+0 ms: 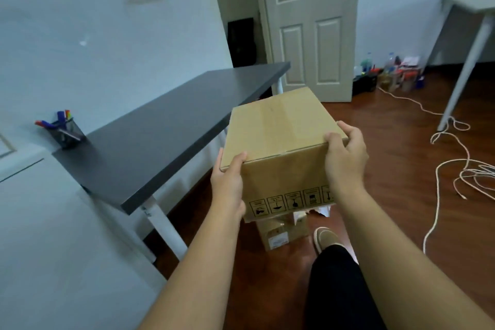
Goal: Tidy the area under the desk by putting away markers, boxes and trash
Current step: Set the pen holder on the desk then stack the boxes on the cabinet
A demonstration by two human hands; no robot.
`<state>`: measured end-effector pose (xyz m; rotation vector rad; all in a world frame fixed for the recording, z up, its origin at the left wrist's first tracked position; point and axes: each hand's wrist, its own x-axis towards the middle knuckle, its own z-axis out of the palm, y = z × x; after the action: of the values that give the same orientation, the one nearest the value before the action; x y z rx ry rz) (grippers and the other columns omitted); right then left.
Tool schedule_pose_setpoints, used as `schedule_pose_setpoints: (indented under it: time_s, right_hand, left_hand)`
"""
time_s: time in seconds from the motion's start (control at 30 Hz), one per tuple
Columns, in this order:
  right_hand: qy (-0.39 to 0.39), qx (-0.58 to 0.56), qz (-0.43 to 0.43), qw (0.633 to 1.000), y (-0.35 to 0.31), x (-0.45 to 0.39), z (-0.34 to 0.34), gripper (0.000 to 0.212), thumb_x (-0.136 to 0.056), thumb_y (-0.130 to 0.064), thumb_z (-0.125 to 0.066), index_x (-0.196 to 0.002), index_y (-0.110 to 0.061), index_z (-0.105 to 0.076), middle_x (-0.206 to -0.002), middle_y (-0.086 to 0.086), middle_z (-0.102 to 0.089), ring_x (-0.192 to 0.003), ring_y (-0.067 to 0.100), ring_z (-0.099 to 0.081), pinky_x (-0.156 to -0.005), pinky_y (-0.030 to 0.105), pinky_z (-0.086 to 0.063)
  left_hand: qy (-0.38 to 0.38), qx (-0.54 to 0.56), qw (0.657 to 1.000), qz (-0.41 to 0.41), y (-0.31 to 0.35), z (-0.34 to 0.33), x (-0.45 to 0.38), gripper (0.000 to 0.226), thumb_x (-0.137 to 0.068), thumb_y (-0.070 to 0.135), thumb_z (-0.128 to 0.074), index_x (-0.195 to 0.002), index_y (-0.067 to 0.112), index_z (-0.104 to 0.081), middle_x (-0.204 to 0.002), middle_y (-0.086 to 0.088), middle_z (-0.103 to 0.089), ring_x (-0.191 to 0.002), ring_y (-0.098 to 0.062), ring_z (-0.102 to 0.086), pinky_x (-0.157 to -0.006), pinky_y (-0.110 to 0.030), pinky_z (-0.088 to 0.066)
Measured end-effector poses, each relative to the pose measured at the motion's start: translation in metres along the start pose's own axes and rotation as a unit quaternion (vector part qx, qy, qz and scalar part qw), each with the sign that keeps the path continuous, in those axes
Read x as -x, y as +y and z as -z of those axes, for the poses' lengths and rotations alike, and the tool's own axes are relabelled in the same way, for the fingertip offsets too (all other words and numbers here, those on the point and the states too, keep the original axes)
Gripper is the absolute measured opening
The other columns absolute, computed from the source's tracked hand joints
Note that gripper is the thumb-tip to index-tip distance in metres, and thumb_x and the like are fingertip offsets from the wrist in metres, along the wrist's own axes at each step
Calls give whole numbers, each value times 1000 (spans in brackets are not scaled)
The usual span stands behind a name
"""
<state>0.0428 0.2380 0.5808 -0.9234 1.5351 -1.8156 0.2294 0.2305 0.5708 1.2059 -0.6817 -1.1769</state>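
Presently a cardboard box (pixel 281 142) is held aloft at centre, gripped by the left hand (pixel 227 182) at its seven o'clock corner and the right hand (pixel 345 153) at four o'clock. Its long axis points toward twelve; the counter (pixel 166 131) lies at nine o'clock.

I see a closed brown cardboard box (pixel 281 142) held upright in the air beside the dark worktop (pixel 166 126), handling symbols along its lower front. Coloured markers (pixel 57 119) stand in a mesh cup (pixel 67 135) at the worktop's far corner. A smaller box (pixel 278 234) sits on the floor below.
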Motion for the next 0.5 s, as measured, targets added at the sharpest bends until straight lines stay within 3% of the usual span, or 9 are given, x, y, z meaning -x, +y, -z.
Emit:
schedule_pose_setpoints:
  time_s: [0.13,0.23,0.37,0.47,0.5]
  right_hand:
    - [-17,-80,45,996,-50,15,-15,34,-95,-17,-50,-129,-18,-56,-86,-22,-53,-73,-7,-51,-54,2,-38]
    - [-51,-140,65,987,-82,36,-41,34,-96,-19,-48,-129,-19,-56,-94,-22,-56,-84,-4,-55,-64,11,-40]
    - [-130,-189,72,971,-120,71,-81,35,-99,-23,-42,-132,-22,-52,-98,-22,-54,-93,0,-54,-70,19,-41]
    - [-180,-215,93,955,-147,106,-110,35,-100,-25,-41,-134,-22,-50,-109,-15,-56,-102,6,-54,-84,25,-46]
    - [-198,-226,98,949,-156,118,-119,35,-101,-25,-40,-134,-23,-50,-109,-15,-56,-101,5,-54,-82,24,-46]
  left_hand:
    - [-17,37,995,-89,55,14,16,68,-89,19,-71,-148,35,-41,-130,-2,-66,-115,-21,-64,-98,-42,-52]
    - [-10,41,986,-162,99,39,34,68,-89,15,-70,-148,33,-42,-128,-2,-67,-116,-19,-63,-92,-34,-52]
    - [35,28,971,-234,156,83,61,82,-69,29,-78,-143,41,-46,-138,-3,-60,-128,-21,-56,-111,-47,-39]
    - [73,30,955,-287,193,124,84,84,-65,31,-82,-142,41,-48,-138,-6,-59,-127,-22,-56,-108,-45,-42]
    - [82,28,948,-305,203,139,91,89,-61,33,-83,-142,41,-48,-136,-5,-60,-128,-22,-56,-111,-46,-40]
